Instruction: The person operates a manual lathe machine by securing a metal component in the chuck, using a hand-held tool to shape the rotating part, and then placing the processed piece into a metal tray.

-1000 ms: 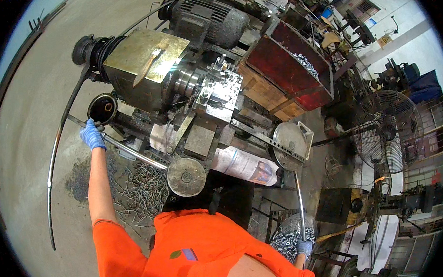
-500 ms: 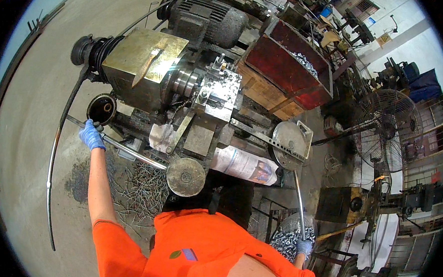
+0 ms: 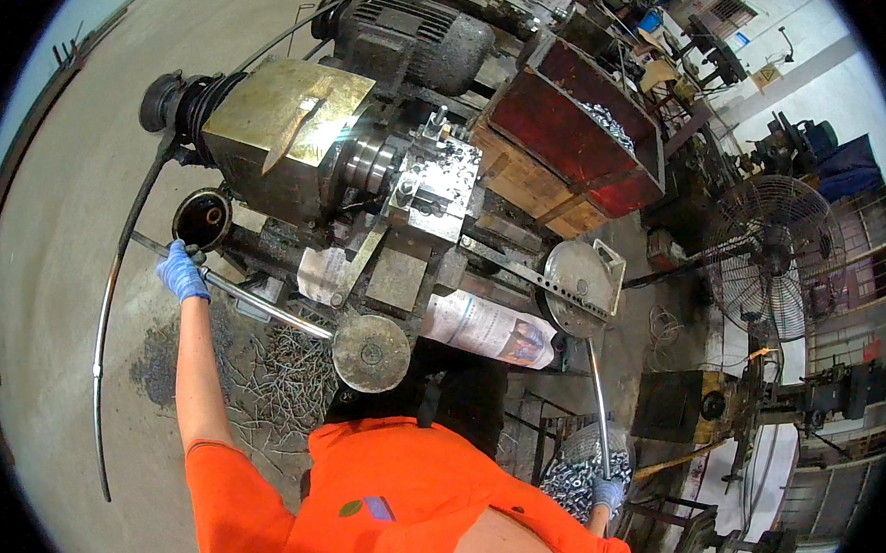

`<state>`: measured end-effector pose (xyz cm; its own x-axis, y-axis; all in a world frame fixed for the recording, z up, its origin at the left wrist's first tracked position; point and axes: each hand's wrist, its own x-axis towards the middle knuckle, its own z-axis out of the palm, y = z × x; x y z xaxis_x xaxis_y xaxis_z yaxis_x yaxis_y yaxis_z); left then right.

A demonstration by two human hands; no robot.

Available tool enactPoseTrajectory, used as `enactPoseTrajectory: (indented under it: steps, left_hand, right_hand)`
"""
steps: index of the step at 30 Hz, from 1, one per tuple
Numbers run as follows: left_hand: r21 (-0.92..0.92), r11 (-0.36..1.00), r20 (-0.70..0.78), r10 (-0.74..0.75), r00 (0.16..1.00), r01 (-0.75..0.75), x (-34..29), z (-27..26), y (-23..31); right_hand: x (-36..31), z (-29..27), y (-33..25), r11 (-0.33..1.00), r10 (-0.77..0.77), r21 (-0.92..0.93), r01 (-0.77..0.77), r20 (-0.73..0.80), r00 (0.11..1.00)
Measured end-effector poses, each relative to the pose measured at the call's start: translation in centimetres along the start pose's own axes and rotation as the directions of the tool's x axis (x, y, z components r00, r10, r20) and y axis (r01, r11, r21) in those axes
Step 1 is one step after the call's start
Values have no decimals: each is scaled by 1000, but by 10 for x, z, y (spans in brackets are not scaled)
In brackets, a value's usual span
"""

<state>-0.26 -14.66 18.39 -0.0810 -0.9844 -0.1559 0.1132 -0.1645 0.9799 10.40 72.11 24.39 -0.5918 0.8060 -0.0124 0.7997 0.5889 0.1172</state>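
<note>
Blue work gloves cover both hands. At the left, my left hand (image 3: pixel 181 272) is closed on a metal lever (image 3: pixel 269 308) that slants down to a round steel disc (image 3: pixel 371 353) at the machine's front. Low on the right, my right hand (image 3: pixel 606 493) grips the lower end of a shiny lever rod (image 3: pixel 598 399), which rises to the machine's right end. Between them stands a lathe-like machine, its brass-coloured headstock cover (image 3: pixel 303 99) carrying a brown strip, its chuck (image 3: pixel 367 165) beside a metal tool block (image 3: pixel 438 185) speckled with chips.
A mesh basket of small metal parts (image 3: pixel 579 475) sits beside my right hand. Metal rod scraps (image 3: pixel 283 380) litter the floor at left. Beyond the machine are a motor (image 3: pixel 416 43) and a dark red bin (image 3: pixel 566 130). A large fan (image 3: pixel 772 254) stands right.
</note>
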Motion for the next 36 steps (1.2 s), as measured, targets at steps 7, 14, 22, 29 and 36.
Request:
enactPoseTrajectory:
  steps: [7, 14, 22, 29, 36]
  left_hand:
    - [-3, 1000, 15, -20, 1000, 20, 5, -2, -4]
    - [-25, 1000, -6, -17, 1000, 17, 1, 0, -1]
    - [-48, 999, -3, -19, 1000, 19, -4, 8, 0]
    - [-71, 997, 28, -3, 1000, 5, -2, -4, 2]
    - [-33, 999, 37, -17, 999, 18, -5, 2, 4]
  right_hand:
    - [4, 5, 5, 1000, 19, -23, -18, 47, 999]
    - [14, 20, 16, 1000, 7, -26, -7, 5, 1000]
    - [24, 29, 23, 1000, -8, -20, 8, -6, 1000]
    - [-5, -18, -114, 951, -297, 52, 303, -105, 949]
    - [99, -11, -141, 848, -508, -288, 444, -210, 835]
